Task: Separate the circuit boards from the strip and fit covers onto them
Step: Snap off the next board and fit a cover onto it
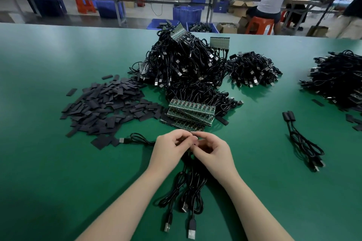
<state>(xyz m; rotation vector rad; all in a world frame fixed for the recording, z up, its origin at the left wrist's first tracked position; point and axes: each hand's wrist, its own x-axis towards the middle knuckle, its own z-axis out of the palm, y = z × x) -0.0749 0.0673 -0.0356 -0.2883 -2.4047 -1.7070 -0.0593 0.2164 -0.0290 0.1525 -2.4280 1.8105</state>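
left hand (172, 147) and right hand (212, 152) pinch something small between them, likely a board; bend it cleanly at the joint, cables (188, 188) slack.

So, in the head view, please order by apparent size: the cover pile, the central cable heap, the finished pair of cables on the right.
1. Central cable heap, largest.
2. Cover pile, close behind; it lies nearer the camera, so this ranking is unsure.
3. Finished pair, clearly smallest.
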